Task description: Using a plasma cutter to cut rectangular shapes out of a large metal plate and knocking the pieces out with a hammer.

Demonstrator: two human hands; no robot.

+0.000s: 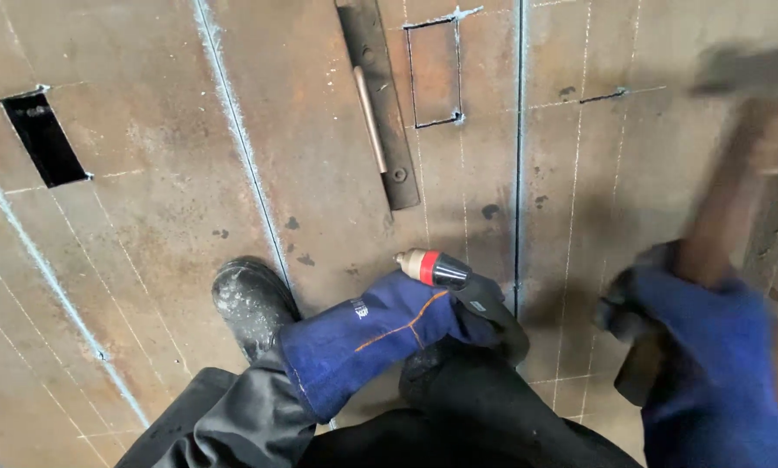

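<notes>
We stand on the rusty steel plate, boot beside a chalk line | our left hand grasps the cutting torch, tip low by the cut seam | our right hand clenches a hammer, raised and blurred.

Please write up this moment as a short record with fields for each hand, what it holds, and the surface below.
Left hand: left hand in a blue gauntlet glove, gripping a cutting torch with a red and brass tip, nozzle just above the plate
Right hand: right hand in a blue glove, raised, gripping a hammer, blurred by motion
Surface: rusty steel plate with chalk lines and a rectangular cut-out
Nearby: black boot; flat metal bar lying on the plate
</notes>
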